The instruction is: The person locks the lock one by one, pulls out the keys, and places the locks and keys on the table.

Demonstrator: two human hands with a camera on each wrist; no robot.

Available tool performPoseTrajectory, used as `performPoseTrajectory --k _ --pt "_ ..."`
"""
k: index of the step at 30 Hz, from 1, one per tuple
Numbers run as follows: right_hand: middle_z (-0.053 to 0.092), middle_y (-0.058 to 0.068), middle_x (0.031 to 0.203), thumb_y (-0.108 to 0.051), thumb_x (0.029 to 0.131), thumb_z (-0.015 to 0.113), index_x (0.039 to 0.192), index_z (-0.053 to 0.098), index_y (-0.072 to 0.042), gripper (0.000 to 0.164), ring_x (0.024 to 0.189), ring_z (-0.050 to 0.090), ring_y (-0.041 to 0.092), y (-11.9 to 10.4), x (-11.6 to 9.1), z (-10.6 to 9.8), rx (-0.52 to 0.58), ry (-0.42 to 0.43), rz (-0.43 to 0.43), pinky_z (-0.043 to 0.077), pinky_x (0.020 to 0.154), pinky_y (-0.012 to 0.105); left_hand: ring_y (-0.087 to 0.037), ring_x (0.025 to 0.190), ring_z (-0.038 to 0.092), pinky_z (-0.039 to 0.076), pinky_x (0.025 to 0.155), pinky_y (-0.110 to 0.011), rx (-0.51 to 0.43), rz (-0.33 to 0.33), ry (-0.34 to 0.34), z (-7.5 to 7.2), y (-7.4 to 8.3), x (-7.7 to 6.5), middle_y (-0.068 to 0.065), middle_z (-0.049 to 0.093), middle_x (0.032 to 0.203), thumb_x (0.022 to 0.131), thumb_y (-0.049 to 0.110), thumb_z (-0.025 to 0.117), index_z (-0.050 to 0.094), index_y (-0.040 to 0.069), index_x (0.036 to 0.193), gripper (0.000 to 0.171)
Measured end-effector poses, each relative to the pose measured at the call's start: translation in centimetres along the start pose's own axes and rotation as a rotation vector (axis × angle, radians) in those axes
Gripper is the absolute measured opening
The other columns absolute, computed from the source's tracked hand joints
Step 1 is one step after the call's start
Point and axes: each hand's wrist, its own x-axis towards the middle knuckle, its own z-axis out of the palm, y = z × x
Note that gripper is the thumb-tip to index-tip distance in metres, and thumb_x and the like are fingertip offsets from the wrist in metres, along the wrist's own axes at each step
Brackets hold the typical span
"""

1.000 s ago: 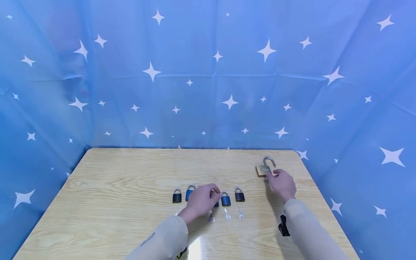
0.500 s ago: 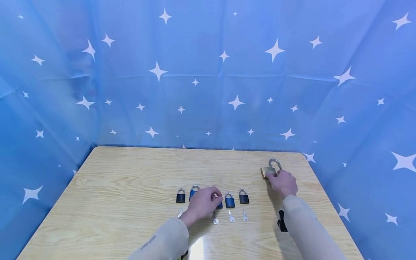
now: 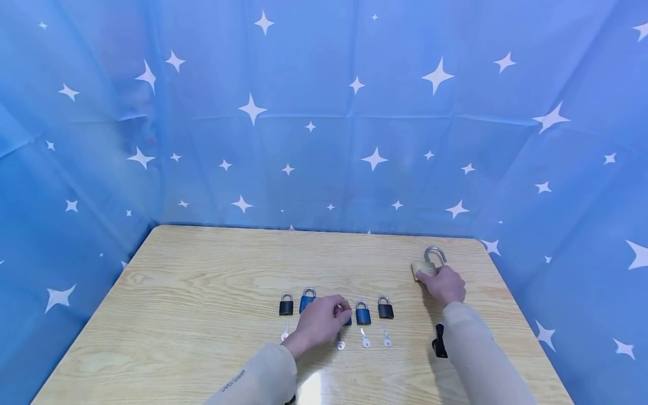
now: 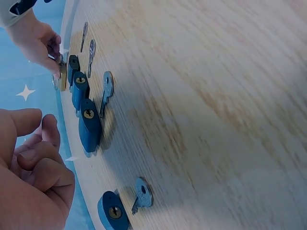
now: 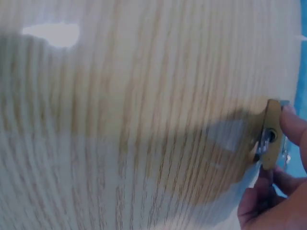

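My right hand [image 3: 445,285] grips a large brass padlock [image 3: 423,268] at the back right of the table, thumb across its front face. Its shackle stands swung open. In the right wrist view a small silvery key [image 5: 262,143] sits at the keyhole of the brass body. My left hand [image 3: 321,320] hovers over a row of small padlocks, fingers loosely curled with nothing between them in the left wrist view. Partly hidden behind it is a blue padlock [image 3: 348,321]. To its right are another blue padlock [image 3: 363,316] and a black padlock [image 3: 386,311].
Left of the left hand stand a black padlock [image 3: 286,307] and a blue padlock [image 3: 306,301]. Small keys lie in front of the row, among them a key [image 3: 365,340] by the right blue padlock. A blue star-patterned curtain [image 3: 324,140] hangs behind the wooden table [image 3: 202,315].
The head view has swung slightly left. My right hand has shifted left on the brass padlock, its thumb now over the front face. My left hand stays over the row.
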Motion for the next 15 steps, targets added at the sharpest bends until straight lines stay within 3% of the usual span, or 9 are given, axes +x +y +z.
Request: performPoseTrajectory --k 9,15 --pt "0.059 0.024 0.105 -0.038 0.087 0.065 0.113 0.057 0.009 0.054 0.091 0.051 0.031 -0.2 -0.5 -0.5 0.229 -0.121 0.024 0.044 0.075 0.037 -0.001 0.049 0.040 0.032 0.049 -0.019 -0.009 0.024 -0.007 0.2 0.6 -0.3 0.014 0.050 0.061 0.094 0.027 0.062 0.071 0.019 0.098 0.013" --pt "0.053 0.030 0.127 -0.042 0.088 0.062 0.136 0.047 0.007 0.070 0.113 0.052 0.040 -0.8 -1.0 -0.7 0.266 -0.144 0.070 0.043 0.096 0.053 -0.002 0.047 0.038 0.031 0.048 -0.020 -0.009 0.016 0.000 0.0 0.6 -0.3 0.012 0.049 0.061 0.094 0.029 0.062 0.071 0.020 0.100 0.013"
